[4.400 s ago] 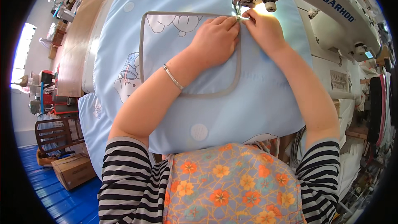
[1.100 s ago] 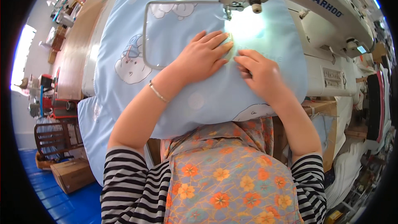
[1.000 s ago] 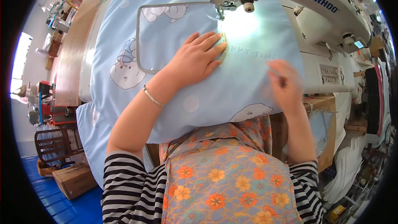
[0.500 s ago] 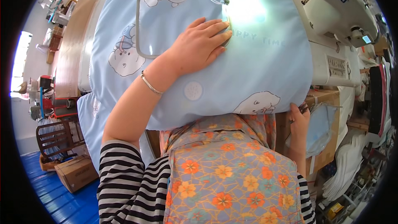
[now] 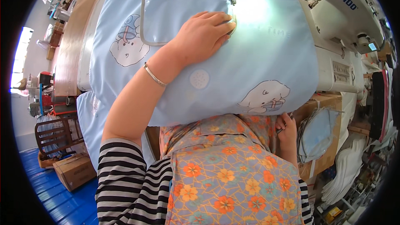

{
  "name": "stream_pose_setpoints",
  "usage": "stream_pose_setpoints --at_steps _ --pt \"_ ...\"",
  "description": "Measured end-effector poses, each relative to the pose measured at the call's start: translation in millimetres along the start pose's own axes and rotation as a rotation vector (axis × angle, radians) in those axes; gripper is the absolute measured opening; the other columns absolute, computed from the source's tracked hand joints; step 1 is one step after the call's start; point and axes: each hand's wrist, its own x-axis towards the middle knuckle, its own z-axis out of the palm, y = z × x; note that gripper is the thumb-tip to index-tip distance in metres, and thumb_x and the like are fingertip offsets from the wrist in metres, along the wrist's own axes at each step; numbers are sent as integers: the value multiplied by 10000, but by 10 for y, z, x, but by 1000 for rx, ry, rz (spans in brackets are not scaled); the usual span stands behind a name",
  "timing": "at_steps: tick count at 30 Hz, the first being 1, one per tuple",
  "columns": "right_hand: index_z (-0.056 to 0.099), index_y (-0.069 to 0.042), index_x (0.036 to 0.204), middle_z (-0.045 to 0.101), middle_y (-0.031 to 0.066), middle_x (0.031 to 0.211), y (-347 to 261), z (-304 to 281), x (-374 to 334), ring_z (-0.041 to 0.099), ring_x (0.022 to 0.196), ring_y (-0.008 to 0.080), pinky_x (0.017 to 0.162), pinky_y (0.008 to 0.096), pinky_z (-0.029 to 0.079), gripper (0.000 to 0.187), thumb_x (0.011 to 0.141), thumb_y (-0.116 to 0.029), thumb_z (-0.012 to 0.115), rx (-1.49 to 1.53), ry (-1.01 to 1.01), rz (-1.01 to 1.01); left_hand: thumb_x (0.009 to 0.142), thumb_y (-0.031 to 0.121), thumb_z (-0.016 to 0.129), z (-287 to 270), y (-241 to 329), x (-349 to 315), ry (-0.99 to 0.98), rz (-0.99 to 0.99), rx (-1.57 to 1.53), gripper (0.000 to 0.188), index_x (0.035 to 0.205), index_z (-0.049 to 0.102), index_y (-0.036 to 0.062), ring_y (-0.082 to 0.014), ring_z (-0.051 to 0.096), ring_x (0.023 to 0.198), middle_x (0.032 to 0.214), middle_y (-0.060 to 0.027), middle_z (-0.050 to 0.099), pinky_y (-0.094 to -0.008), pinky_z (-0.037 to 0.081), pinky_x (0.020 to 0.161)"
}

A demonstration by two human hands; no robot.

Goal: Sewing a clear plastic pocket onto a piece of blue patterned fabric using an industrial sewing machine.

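Light blue cloth with printed white cartoon dogs lies spread under the sewing machine's needle and presser foot. On it sits a clear pocket panel with grey binding, its right edge running down from the foot. My left hand rests flat on the panel's lower right, fingers stretched out, fingertips at that edge just below the foot. At the cloth's near right border, my right hand is low beside my apron with its fingers curled. Something small and dark shows at those fingers, too little to name.
The sewing machine's arm reaches over from the upper right, its lamp lighting the cloth. A cardboard box with a stack of blue grey-edged pieces stands at right. A wooden chair and another carton are at left.
Cloth and pocket panel have slid a little away from me under the foot, my left hand staying flat on them. My right hand has left the cloth's border, moving left and nearer me.
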Motion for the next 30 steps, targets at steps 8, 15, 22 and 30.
stream_pose_setpoints --at_steps 8,15,22,30 --pt "527 -50 1106 520 -19 758 58 311 -212 372 504 77 499 264 324 237 887 22 582 97 -57 -22 947 174 593 26 -168 84 35 -1 37 260 1185 674 104 -275 617 1101 1210 -64 646 -415 496 945" --pt "537 -27 1105 531 -13 756 11 630 -425 396 528 65 488 242 321 211 910 42 578 33 91 -187 959 139 567 10 -255 134 -40 -77 35 295 1237 656 95 -282 592 1165 1285 -64 620 -412 507 930" --pt "565 -45 1055 541 -27 774 -418 754 -343 424 568 41 502 219 346 158 919 29 597 -63 139 -382 972 152 540 22 -300 192 -53 -105 83 321 1272 646 110 -273 585 1191 1342 -44 606 -398 508 961" --pt "471 -27 1319 563 10 921 -419 1142 -304 396 601 35 582 190 384 411 936 -11 618 -269 288 -442 979 163 533 18 -290 240 -92 -164 136 326 1285 641 133 -250 578 1216 1345 -20 610 -391 520 960"
